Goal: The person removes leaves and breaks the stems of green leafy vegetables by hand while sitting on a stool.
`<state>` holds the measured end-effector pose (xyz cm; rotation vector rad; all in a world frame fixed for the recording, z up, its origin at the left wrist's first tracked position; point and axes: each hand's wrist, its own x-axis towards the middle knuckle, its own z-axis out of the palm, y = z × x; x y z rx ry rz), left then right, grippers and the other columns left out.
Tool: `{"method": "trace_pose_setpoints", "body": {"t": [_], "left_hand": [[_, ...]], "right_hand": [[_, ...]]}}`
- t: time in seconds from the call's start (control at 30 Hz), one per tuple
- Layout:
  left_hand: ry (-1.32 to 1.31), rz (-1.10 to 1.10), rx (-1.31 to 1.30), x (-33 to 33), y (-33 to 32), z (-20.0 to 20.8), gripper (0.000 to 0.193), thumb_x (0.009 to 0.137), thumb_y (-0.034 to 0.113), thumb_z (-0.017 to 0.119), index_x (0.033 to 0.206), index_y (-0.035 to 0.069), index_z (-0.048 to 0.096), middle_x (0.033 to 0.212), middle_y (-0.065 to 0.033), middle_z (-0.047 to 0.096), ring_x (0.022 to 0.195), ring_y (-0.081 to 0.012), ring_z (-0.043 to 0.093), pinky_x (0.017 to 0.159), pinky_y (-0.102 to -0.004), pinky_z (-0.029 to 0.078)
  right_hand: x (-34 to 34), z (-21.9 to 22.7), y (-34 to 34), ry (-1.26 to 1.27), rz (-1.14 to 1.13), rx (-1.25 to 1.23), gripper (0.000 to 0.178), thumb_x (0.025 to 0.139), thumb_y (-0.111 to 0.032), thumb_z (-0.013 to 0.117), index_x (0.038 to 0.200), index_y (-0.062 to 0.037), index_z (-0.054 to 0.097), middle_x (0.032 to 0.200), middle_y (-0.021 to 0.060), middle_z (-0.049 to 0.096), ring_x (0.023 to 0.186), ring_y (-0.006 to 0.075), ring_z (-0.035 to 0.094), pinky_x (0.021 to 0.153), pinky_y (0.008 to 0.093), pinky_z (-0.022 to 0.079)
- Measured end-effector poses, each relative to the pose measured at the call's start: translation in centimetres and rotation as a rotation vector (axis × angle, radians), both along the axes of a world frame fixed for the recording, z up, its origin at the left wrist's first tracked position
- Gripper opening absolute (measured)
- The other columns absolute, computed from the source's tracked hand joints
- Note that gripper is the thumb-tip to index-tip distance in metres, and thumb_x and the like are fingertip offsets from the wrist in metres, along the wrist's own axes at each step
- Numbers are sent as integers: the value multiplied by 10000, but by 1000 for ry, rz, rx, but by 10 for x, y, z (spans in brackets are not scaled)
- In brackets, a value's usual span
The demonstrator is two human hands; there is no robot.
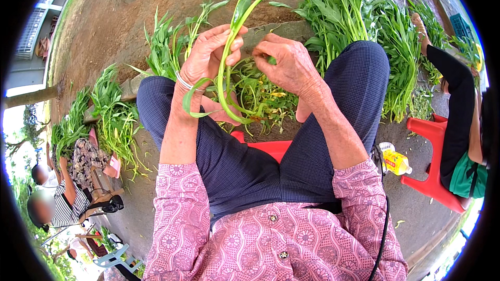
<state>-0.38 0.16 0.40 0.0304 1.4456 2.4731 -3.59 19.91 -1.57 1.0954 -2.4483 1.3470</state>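
My left hand (pixel 207 54), with a bracelet at its wrist, grips a few long water spinach stalks (pixel 225 75) between thumb and fingers. Their leafy tops rise above the hand, and the pale lower ends curve down between my knees. Just right of the stalks and apart from them is my right hand (pixel 291 65), its fingers curled into a pinch. A small bit of green shows by those fingertips; what they hold is hard to make out. Beneath both hands lies a heap of torn leaves and stems (pixel 273 112), some yellowed.
Bundles of water spinach (pixel 338 18) lean beyond my right knee, with another bundle (pixel 164 47) beyond the left. A yellow-labelled bottle (pixel 397 162) lies near a red plastic stool (pixel 435 156) beside a seated person (pixel 452 93). More greens (pixel 117 119) and other people sit at left.
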Motion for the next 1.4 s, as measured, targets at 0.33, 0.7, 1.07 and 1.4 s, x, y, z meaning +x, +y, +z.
{"method": "trace_pose_setpoints", "body": {"t": [0.33, 0.7, 1.07, 1.4], "left_hand": [[11, -32, 22, -2, 6, -4, 331, 947, 185, 496, 1178, -46, 553, 780, -16, 501, 567, -85, 451, 524, -196, 365], [0, -24, 36, 0, 5, -2, 357, 953, 214, 487, 1191, -46, 542, 795, -7, 489, 571, -82, 449, 533, -203, 357], [2, 8, 28, 2, -1, -1, 355, 958, 214, 473, 1194, -43, 533, 796, -12, 488, 568, -83, 449, 530, -213, 348], [4, -4, 32, 1, 2, -1, 365, 952, 226, 488, 1195, -43, 533, 794, -10, 487, 569, -82, 445, 532, -212, 342]], "right_hand": [[7, -6, -16, -444, -165, -340, 127, 763, -104, 587, 773, 17, 626, 652, 123, 612, 577, 222, 605, 563, 343, 475], [5, -7, -15, -357, -47, -406, 120, 774, -80, 605, 857, -1, 639, 731, 110, 652, 623, 179, 640, 586, 317, 497], [7, 3, -4, 37, 47, 49, 105, 727, -82, 642, 817, -40, 610, 806, 75, 600, 717, 293, 617, 621, 373, 502], [16, -5, -18, -226, -43, -222, 94, 742, -87, 573, 732, 6, 582, 672, 135, 575, 593, 295, 592, 557, 380, 472]]}}
